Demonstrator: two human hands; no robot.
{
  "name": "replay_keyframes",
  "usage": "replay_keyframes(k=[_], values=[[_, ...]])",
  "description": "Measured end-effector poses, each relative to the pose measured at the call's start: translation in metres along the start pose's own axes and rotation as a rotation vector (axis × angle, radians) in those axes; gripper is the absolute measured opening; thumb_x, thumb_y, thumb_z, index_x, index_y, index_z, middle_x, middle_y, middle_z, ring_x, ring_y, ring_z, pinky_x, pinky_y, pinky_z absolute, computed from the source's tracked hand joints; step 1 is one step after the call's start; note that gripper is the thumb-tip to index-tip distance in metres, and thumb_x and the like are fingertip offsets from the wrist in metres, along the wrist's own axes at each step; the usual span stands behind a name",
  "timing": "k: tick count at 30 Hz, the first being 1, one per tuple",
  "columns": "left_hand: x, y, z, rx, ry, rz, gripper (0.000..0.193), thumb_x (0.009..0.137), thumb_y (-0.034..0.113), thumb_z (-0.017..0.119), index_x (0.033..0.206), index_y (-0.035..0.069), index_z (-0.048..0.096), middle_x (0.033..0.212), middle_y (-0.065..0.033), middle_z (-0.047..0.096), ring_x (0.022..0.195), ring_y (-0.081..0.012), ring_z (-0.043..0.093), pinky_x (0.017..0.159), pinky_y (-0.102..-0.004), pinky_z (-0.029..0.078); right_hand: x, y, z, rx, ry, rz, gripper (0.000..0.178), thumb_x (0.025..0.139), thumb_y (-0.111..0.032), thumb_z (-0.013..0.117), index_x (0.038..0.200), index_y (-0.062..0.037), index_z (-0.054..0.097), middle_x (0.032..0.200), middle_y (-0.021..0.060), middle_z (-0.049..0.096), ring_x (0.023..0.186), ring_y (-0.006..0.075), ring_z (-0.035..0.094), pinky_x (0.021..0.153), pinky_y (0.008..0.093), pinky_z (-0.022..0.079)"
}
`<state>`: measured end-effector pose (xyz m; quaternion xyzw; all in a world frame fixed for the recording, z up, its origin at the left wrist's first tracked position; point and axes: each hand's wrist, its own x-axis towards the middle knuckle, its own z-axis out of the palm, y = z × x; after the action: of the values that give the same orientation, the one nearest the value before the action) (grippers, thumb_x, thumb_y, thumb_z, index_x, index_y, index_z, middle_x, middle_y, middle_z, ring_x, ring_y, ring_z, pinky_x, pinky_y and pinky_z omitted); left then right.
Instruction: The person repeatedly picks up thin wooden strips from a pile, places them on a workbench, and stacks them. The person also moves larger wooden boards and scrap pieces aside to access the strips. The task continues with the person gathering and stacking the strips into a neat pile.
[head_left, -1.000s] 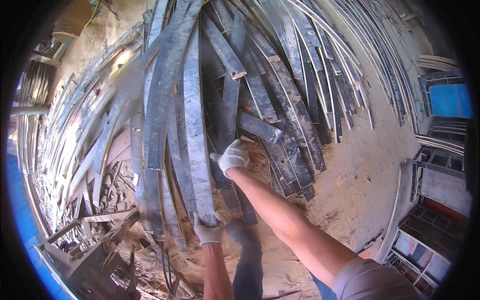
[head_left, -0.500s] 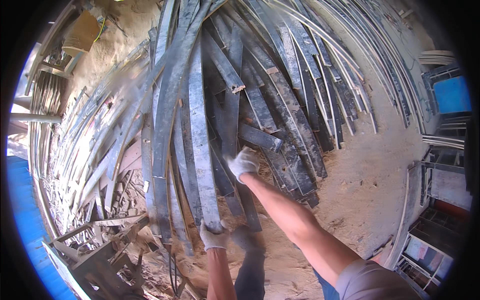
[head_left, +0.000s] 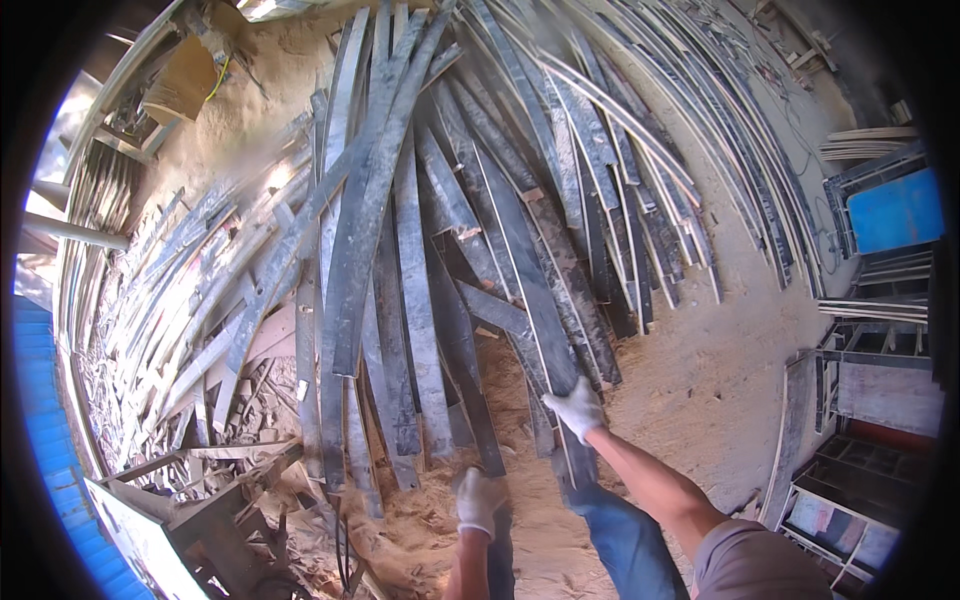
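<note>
My right hand [head_left: 577,409], in a white work glove, is closed round the near part of a long dark plank [head_left: 531,290]. That plank slants over several others, its near end close to my right leg. My left hand [head_left: 479,502], gloved too, hovers low in front of my left leg, just below the near ends of the middle planks. Its fingers are smeared, so whether they are curled or straight does not show. Beside it, a pale grey-blue plank [head_left: 417,310] lies in the heap of long dark planks.
Left lies a jumbled pile of pale, narrow strips [head_left: 180,330]. A metal frame [head_left: 215,505] stands at the lower left. More long strips [head_left: 720,150] stretch along the far right. Racks [head_left: 880,400] line the right side. Sawdust covers the sandy floor [head_left: 700,370].
My right hand has moved right and nearer and now grips a dark plank, which lies across others. My left hand has left the pale plank's end and moved right and nearer.
</note>
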<state>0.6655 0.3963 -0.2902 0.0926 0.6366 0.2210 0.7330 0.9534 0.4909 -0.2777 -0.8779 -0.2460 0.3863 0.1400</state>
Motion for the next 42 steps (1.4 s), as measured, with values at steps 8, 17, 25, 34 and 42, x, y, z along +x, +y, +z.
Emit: replay_keyframes(k=[8,17,25,34,42], values=[[-0.235,-0.002,0.184,-0.103,-0.559,-0.027,0.093,0.092,0.040,0.084,0.160,0.002,0.034,0.144,-0.0120,0.060,0.117,-0.0215,0.065,0.095,-0.0386,0.056,-0.147,0.041,-0.174,0.566,-0.213,-0.132,0.070,0.076,-0.030,0.094,0.131,-0.0002,0.062,0.118,0.0109,0.072,0.105,0.0214,0.069,0.092,0.0383,0.057],[-0.250,0.021,0.268,0.012,-0.284,0.077,0.027,0.096,0.009,0.071,0.122,0.008,0.064,0.079,0.0015,0.059,0.063,-0.0104,0.058,0.051,-0.0292,0.048,-0.149,-0.015,-0.249,0.635,-0.299,-0.320,0.055,0.101,-0.039,0.075,0.139,-0.0021,0.060,0.111,0.0072,0.071,0.090,0.0126,0.069,0.080,0.0303,0.057],[-0.184,0.052,0.222,0.112,0.148,0.292,0.029,0.093,0.003,0.069,0.121,0.008,0.061,0.087,0.0016,0.061,0.070,-0.0082,0.059,0.058,-0.0267,0.049,-0.031,-0.036,-0.173,0.073,-0.026,-0.520,0.056,0.089,-0.046,0.084,0.126,-0.0072,0.066,0.089,0.0115,0.075,0.077,0.0258,0.073,0.070,0.0414,0.057],[-0.019,0.112,0.198,-0.204,0.346,0.531,0.028,0.094,-0.002,0.067,0.121,0.003,0.059,0.083,-0.0040,0.059,0.060,-0.0129,0.057,0.057,-0.0294,0.050,0.149,-0.289,-0.031,-0.459,-0.178,-0.478,0.123,0.083,-0.062,0.082,0.163,0.0085,0.021,0.148,0.0351,0.052,0.133,0.0435,0.057,0.111,0.0474,0.049],[0.007,0.186,0.190,-0.176,0.243,0.341,0.037,0.095,0.014,0.077,0.126,0.001,0.060,0.108,-0.0059,0.062,0.082,-0.0140,0.062,0.071,-0.0310,0.055,0.335,-0.346,0.099,-0.410,0.062,-0.343,0.128,0.078,-0.056,0.086,0.165,0.0036,0.013,0.149,0.0324,0.052,0.129,0.0423,0.063,0.105,0.0505,0.054]])
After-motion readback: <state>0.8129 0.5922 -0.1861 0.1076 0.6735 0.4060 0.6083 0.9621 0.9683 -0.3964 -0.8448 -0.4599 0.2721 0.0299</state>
